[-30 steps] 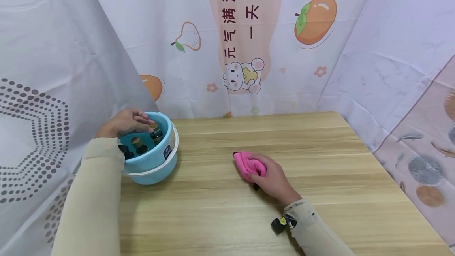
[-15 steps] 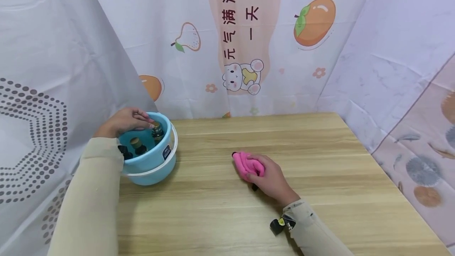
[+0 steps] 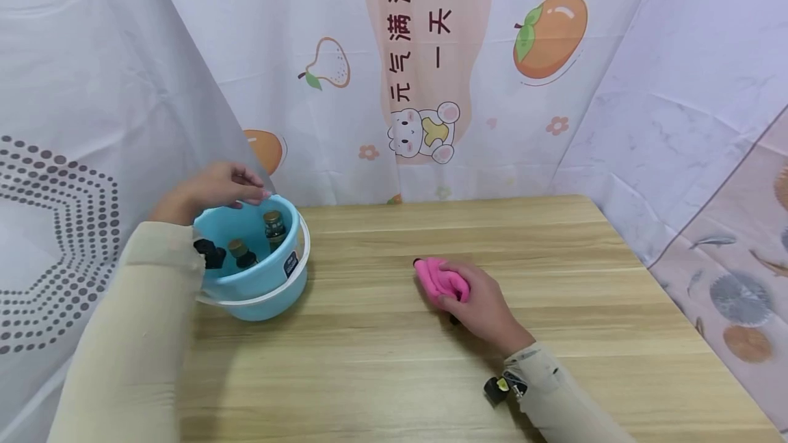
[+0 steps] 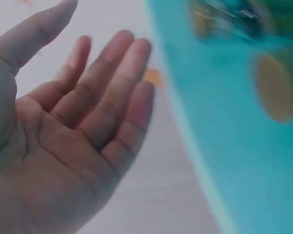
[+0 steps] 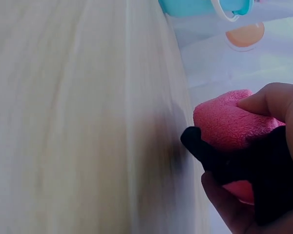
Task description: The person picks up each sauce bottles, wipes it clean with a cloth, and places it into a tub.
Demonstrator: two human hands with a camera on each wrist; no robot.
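My left hand (image 3: 224,186) is over the back rim of a light blue bucket (image 3: 258,303), its fingers relaxed and holding nothing. In the left wrist view, the palm of my left hand (image 4: 83,126) faces the camera beside the blurred bucket wall (image 4: 205,136). Inside the bucket stand two small dark bottles with gold-brown caps, one bottle (image 3: 274,227) by the right wall and another bottle (image 3: 243,254) nearer the front. My right hand (image 3: 486,303) grips a bundled pink fluffy cloth (image 3: 444,282) low over the table. A black strap-like piece (image 5: 224,163) lies against the cloth; its kind is unclear.
The bucket's white handle (image 3: 298,272) hangs down around its front right side. The wooden table (image 3: 369,368) ends at a printed curtain (image 3: 332,128) behind. A black wrist camera (image 3: 211,253) on my left arm overlaps the bucket's left side.
My left hand has let go of the cap of the bottle by the right wall and risen up and back. My right hand still holds the pink cloth, with little movement.
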